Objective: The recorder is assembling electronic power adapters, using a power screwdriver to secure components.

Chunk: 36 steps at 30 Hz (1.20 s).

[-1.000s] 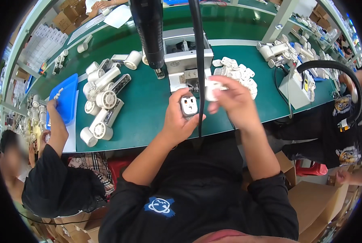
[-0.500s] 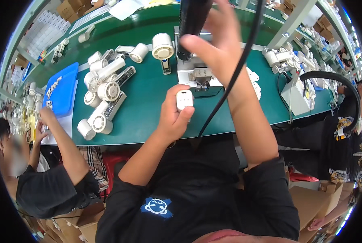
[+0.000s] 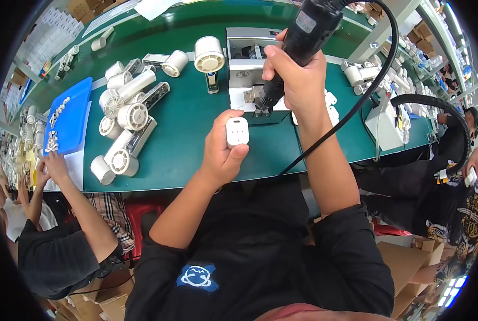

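Note:
My left hand (image 3: 220, 155) is wrapped around a small white plastic piece (image 3: 237, 132), rounded, with a dark slot and tiny holes on its upturned end. The rest of that piece is hidden in my palm. In my right hand (image 3: 306, 80) is a black electric screwdriver (image 3: 312, 29) with a cord, tilted so its tip points down and to the left. That tip is at the front of a metal box-shaped screw feeder (image 3: 240, 76); contact there is too small to make out. Left of the feeder stands a white handheld fan (image 3: 209, 56) with its handle electronics exposed.
Several white fan bodies (image 3: 132, 116) lie piled on the green table (image 3: 180, 144) at the left. Beyond them a co-worker's hands (image 3: 51, 167) are at a blue tray (image 3: 78, 120) of small white parts. White flat pieces (image 3: 332, 115) and a pale box (image 3: 389, 131) stand at the right.
My right hand was blurred and spread beside the screwdriver; now it grips it. The screwdriver has come down and right, its tip at the feeder. My left hand still holds the white piece.

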Tool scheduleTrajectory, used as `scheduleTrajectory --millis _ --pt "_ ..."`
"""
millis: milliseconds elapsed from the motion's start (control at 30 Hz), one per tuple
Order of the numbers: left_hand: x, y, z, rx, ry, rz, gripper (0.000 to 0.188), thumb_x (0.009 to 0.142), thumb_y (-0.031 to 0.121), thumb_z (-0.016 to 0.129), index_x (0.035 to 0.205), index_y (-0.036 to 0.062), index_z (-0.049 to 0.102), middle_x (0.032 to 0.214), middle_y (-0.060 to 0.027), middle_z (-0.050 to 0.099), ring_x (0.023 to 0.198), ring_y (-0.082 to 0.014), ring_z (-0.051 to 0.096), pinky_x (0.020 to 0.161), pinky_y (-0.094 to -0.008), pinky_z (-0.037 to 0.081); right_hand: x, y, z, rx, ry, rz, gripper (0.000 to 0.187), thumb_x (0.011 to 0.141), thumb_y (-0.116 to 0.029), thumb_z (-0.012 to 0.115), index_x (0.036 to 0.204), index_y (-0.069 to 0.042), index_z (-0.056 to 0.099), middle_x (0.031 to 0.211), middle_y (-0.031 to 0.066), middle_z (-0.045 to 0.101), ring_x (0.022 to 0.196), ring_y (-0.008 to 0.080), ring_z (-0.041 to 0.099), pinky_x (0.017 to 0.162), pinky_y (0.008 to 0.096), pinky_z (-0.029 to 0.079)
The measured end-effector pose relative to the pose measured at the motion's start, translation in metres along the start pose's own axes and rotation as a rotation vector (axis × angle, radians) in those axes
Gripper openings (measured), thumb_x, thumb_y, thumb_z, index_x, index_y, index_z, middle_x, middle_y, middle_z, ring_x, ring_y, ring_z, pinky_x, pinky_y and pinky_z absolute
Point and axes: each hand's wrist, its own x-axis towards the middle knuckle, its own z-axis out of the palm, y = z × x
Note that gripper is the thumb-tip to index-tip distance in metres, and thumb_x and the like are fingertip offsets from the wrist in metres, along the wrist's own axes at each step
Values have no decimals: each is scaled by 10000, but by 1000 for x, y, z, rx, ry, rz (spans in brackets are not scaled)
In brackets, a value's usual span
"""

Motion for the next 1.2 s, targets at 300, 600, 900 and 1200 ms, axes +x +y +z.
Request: scheduleTrajectory --millis 300,600,900,1200 --pt "5 7 9 158 -62 -10 547 822 417 575 1164 11 442 889 -139 560 750 -276 553 675 -327 444 -15 -82 1 450 -174 -122 241 790 -39 602 996 11 487 612 54 534 494 130 530 485 254 452" --pt "9 10 11 226 -73 67 528 812 394 590 1159 23 443 932 -161 563 782 -312 561 691 -349 448 -26 -87 20 164 -210 -133 290 854 -149 488 1109 -25 427 656 62 472 489 141 469 502 300 424" --pt "9 8 19 277 -10 150 645 804 466 594 1200 -3 397 966 -165 570 816 -334 572 723 -364 459 -24 -79 15 45 -243 -115 343 827 -160 550 1111 -14 423 666 71 480 505 141 490 507 294 438" --pt "0 2 12 186 -4 40 719 794 547 575 1203 -12 386 936 -127 538 785 -221 535 695 -307 444 7 -39 -9 4 -101 -103 250 804 -55 577 1017 9 462 622 55 523 511 129 517 505 269 437"
